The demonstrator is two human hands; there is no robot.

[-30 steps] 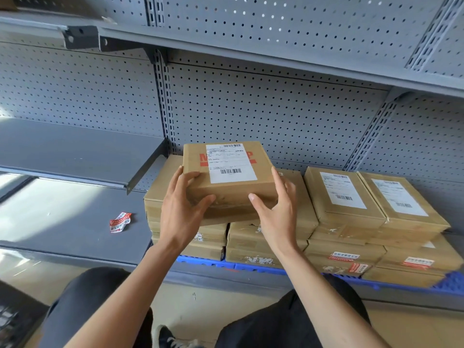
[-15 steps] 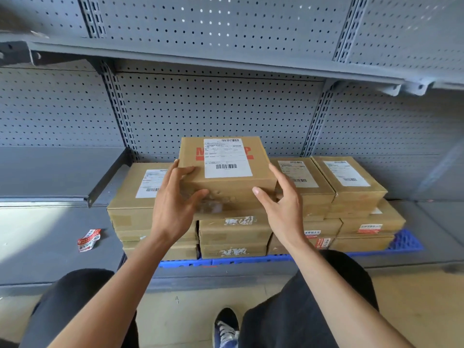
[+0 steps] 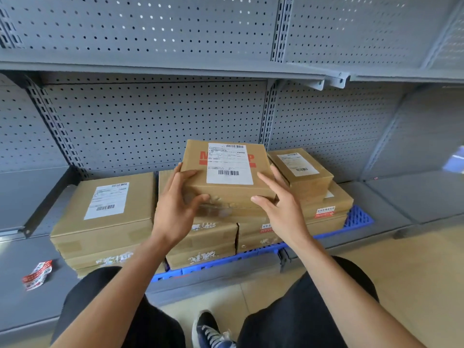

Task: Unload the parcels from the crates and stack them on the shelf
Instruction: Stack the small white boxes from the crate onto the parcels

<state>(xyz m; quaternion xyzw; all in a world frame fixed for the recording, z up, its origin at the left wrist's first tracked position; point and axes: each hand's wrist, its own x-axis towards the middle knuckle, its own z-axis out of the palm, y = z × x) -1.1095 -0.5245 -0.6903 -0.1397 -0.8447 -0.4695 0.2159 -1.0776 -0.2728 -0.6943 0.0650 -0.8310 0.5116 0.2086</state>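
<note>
Shelf [image 3: 401,199] holds several stacked parcels. Left hand [image 3: 175,209] grips top parcel [image 3: 226,172], thumb on front; right hand [image 3: 281,209] flat-fingered against its side. Crates out of view, remainder unknown.

Two hands, left hand [image 3: 175,209] and right hand [image 3: 283,212]; one parcel [image 3: 226,172] held, one crumpled label [image 3: 37,275], one blue pallet [image 3: 356,217]; stacked parcels partly hidden, uncounted.

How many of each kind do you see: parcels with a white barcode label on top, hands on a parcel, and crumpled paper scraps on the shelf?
Parcels with a white barcode label on top: 3 (left parcel, held parcel, right parcel)
Hands on the held parcel: 2 (left hand, right hand)
Crumpled paper scraps: 1 (paper scrap)
Total: 6
</note>
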